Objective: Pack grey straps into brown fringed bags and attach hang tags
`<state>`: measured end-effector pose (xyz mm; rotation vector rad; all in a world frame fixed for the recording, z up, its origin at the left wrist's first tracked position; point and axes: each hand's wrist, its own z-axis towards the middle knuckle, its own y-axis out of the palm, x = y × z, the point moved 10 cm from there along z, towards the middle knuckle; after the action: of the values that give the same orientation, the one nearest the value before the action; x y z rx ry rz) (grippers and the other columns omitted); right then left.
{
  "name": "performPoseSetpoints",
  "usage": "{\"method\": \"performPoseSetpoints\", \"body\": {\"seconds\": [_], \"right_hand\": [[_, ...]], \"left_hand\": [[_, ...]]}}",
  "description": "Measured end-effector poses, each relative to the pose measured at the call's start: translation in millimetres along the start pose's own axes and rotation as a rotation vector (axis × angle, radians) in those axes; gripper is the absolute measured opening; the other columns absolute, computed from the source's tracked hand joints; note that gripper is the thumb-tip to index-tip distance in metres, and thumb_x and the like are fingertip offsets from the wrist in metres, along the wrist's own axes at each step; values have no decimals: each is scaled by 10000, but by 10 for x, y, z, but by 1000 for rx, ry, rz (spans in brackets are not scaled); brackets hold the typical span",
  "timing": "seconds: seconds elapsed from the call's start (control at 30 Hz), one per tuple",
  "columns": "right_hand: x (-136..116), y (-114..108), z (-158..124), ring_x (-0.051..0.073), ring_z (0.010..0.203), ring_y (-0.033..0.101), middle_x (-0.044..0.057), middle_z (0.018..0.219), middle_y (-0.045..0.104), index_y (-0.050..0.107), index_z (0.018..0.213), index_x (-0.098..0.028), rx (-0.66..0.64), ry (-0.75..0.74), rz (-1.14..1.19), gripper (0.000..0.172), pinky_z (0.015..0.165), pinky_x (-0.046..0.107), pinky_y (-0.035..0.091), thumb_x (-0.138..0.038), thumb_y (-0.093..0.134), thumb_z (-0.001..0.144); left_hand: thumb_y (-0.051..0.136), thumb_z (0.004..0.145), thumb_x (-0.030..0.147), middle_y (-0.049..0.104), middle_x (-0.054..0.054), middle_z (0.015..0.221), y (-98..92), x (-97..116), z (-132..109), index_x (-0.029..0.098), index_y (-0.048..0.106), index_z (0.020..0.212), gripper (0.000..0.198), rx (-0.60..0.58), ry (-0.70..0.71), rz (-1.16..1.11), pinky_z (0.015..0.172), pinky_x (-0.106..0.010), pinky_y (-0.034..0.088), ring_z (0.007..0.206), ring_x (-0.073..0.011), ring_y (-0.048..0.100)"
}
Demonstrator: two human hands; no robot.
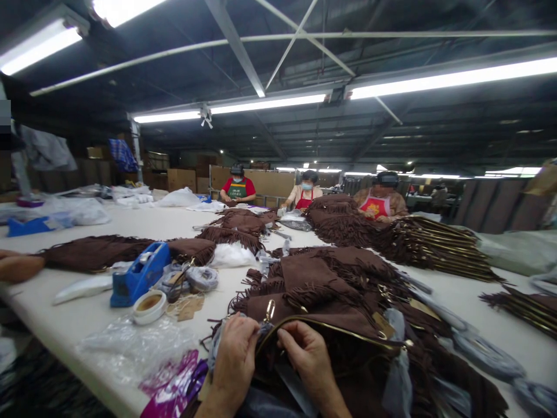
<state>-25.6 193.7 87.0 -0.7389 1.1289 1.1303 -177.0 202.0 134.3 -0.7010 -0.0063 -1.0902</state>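
A brown fringed bag [343, 342] lies in front of me with its gold zipper open. My left hand [235, 354] is closed at the left end of the zipper, its fingers gripping the bag's edge beside a plastic-wrapped part. My right hand [307, 351] pinches the bag at the zipper edge, thumb and finger together; its fingertips partly hide what they hold. Just above my hands a gold clasp [270, 311] lies on the brown material. More fringed bags [313, 276] are heaped directly behind, with tags and grey-wrapped straps among them.
Left of my hands stand a blue tape dispenser [141, 276] and a small white round container [149, 306]. Crumpled clear plastic [130, 342] and a purple packet [176, 380] lie nearer. Stacked bags [435, 247] are at right. Several co-workers sit across the table; another person's hand [20, 266] shows at left.
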Motion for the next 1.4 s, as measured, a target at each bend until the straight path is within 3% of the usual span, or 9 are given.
{"method": "performPoseSetpoints", "body": {"seconds": [0.1,0.2,0.3,0.43,0.77,1.0,1.2,1.33,1.4], "right_hand": [[-12,-4,0,148,585,554,24,625,643,665,707,-156,-17,-51,-49,329,568,239,451,-480,680,766],[-107,-6,-34,137,543,527,7,600,612,644,702,-168,-25,-132,-203,266,524,227,424,-403,619,823],[-355,44,-135,120,491,487,-17,558,554,609,664,-189,-33,-318,-428,220,486,218,380,-295,581,855],[-607,173,-285,147,614,605,15,683,648,648,769,-209,-99,-538,-502,157,603,214,455,-212,545,888],[-531,114,-208,128,488,547,-18,578,586,599,696,-209,22,-477,-628,168,504,218,395,-177,544,851],[-527,126,-197,142,546,586,-3,626,629,612,721,-210,-28,-455,-578,171,545,221,421,-198,532,872],[-364,137,-165,148,600,624,-13,677,648,619,893,-220,-122,-356,-442,77,586,210,466,-236,544,893],[-351,128,-160,166,658,647,1,757,697,602,1225,-228,-155,-399,-448,354,664,233,497,-196,549,877],[-371,171,-174,182,752,671,30,853,726,660,1148,-233,-206,-433,-479,296,726,242,498,-183,554,877]], "left_hand": [[408,930,118,582,16,706,-24,46,-23,208,537,785,215,14,46,19,950,-412,446,709,-164,582],[398,923,99,583,17,716,-76,100,-56,213,537,789,224,53,83,60,979,-408,423,721,-162,587],[391,922,89,597,9,747,-129,145,-93,217,540,792,235,99,98,109,995,-401,399,776,-167,599],[385,924,76,610,9,755,-201,224,-119,221,536,781,254,159,122,151,1001,-368,381,792,-158,601],[390,921,60,632,27,733,-275,411,-89,221,542,822,243,168,218,170,1010,-327,354,798,-141,620],[388,918,69,642,31,715,-249,433,-80,224,555,807,253,152,248,147,978,-332,392,785,-141,628],[437,902,109,625,-30,778,-184,369,-73,203,567,790,196,46,171,10,853,-342,482,794,-172,593],[439,920,173,617,-65,808,-134,334,-99,192,582,819,176,-33,124,-88,723,-321,495,796,-196,579],[414,934,167,620,-53,783,-126,305,-113,197,586,801,219,-32,118,-114,746,-322,498,786,-192,588]]}}
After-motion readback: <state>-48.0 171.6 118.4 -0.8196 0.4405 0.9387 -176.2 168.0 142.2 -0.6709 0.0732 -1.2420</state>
